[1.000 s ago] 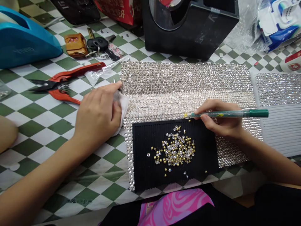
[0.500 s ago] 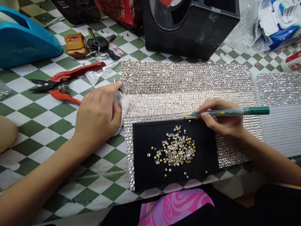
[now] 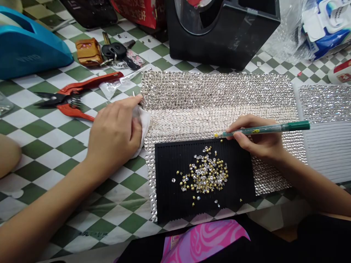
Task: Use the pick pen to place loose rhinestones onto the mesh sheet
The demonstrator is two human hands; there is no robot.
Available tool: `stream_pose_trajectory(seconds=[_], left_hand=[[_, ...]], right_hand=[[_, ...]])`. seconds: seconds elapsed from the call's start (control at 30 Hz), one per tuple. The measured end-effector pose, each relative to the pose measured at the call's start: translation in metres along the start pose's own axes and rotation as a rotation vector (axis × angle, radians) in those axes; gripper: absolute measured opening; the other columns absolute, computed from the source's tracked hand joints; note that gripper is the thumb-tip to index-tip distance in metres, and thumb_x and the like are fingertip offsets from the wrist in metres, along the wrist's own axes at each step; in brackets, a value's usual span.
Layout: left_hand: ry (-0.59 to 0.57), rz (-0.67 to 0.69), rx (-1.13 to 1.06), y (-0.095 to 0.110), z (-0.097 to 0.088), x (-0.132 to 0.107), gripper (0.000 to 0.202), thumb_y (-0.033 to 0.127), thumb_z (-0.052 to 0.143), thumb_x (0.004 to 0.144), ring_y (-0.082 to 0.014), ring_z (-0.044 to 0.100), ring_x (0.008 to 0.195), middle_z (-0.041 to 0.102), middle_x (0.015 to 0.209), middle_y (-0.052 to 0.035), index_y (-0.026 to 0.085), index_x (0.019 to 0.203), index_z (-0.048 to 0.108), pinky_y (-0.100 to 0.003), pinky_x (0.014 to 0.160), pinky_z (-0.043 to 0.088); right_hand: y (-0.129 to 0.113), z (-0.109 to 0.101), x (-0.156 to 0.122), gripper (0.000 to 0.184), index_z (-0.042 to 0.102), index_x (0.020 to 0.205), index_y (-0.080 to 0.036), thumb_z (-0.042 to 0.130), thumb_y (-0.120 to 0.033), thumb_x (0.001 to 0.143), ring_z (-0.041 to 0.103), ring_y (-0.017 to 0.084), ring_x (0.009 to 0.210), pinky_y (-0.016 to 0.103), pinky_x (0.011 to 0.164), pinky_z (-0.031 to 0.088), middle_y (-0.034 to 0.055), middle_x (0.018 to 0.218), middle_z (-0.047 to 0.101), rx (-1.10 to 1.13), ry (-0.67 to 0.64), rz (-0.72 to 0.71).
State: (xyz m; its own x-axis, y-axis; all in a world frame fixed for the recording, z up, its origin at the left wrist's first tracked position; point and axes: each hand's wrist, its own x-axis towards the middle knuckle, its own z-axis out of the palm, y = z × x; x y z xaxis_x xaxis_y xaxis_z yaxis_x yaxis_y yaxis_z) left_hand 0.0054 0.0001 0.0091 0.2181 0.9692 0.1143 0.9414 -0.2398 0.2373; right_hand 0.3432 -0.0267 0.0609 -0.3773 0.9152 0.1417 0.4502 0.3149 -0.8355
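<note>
The right hand (image 3: pixel 259 140) is pinching a green pen (image 3: pixel 264 129) between thumb and fingers, holding it nearly level with its tip at the top edge of a black tray (image 3: pixel 241 175). The tip is touching the rhinestone sheet (image 3: pixel 214 98) just above the tray. The tray is lying on the near part of that sheet, and a heap of loose stones (image 3: pixel 205 175) is sitting in its middle, well apart from the pen tip.

The left hand (image 3: pixel 115 133) is resting palm down at the sheet's left edge, fingers curled over a white tissue (image 3: pixel 144 122) and pressing it to the checked table (image 3: pixel 55 146).

Red pliers (image 3: pixel 71 96) are lying beyond the left hand, with keys (image 3: pixel 117 54) and a blue tape dispenser (image 3: pixel 27 47) farther back. A black dispenser (image 3: pixel 222 33) is standing behind the sheet. A second sheet (image 3: pixel 323 104) is lying to the right.
</note>
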Motion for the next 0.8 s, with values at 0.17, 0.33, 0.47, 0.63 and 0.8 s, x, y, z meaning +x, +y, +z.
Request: stream_pose_trajectory(seconds=[0.17,0.33,0.47,0.63,0.8], left_hand=[[-0.04,-0.041,-0.031,0.0027,-0.0025,0.0005,0.063,0.044,0.02,0.097,-0.0229,0.059,0.137,0.06,0.148,-0.0082,0.018,0.148,0.049,-0.038,0.118,0.044],[-0.075,-0.07,-0.061,0.0054,-0.0066,0.0005,0.065,0.045,0.019,0.097,-0.0238,0.057,0.139,0.058,0.15,-0.0075,0.019,0.149,0.048,-0.04,0.12,0.044],[-0.084,-0.08,-0.082,0.0055,-0.0068,0.0008,0.066,0.046,0.019,0.097,-0.0248,0.056,0.14,0.057,0.152,-0.0081,0.018,0.149,0.047,-0.041,0.122,0.043],[-0.087,-0.087,-0.101,0.0067,-0.0077,0.0016,0.065,0.046,0.019,0.097,-0.0257,0.056,0.139,0.058,0.151,-0.0082,0.018,0.148,0.048,-0.044,0.122,0.044],[-0.088,-0.085,-0.109,0.0067,-0.0086,0.0013,0.064,0.045,0.021,0.097,-0.026,0.056,0.139,0.058,0.151,-0.0084,0.018,0.148,0.048,-0.045,0.122,0.044]], right_hand=[[-0.0012,-0.0003,0.001,0.008,0.073,0.093,-0.024,0.068,-0.017,0.091,0.072,0.009,0.075,0.019,0.067,0.057,-0.0014,0.084,0.075,0.046,-0.013,0.012],[-0.0013,0.0003,0.0019,0.007,0.074,0.093,-0.023,0.068,-0.02,0.092,0.071,0.008,0.077,0.018,0.07,0.058,-0.0016,0.085,0.076,0.076,-0.044,0.027],[0.0003,-0.0003,0.002,0.007,0.075,0.093,-0.024,0.069,-0.021,0.091,0.071,0.01,0.077,0.021,0.069,0.058,-0.0005,0.087,0.077,0.059,-0.05,0.022],[0.0017,-0.0016,0.0021,0.009,0.076,0.095,-0.025,0.069,-0.021,0.092,0.071,0.011,0.078,0.025,0.069,0.057,0.0002,0.089,0.077,0.026,-0.05,-0.018],[0.0019,-0.0022,0.0045,0.011,0.075,0.096,-0.026,0.067,-0.019,0.092,0.071,0.012,0.081,0.027,0.073,0.057,0.0002,0.09,0.078,-0.004,-0.081,-0.099]])
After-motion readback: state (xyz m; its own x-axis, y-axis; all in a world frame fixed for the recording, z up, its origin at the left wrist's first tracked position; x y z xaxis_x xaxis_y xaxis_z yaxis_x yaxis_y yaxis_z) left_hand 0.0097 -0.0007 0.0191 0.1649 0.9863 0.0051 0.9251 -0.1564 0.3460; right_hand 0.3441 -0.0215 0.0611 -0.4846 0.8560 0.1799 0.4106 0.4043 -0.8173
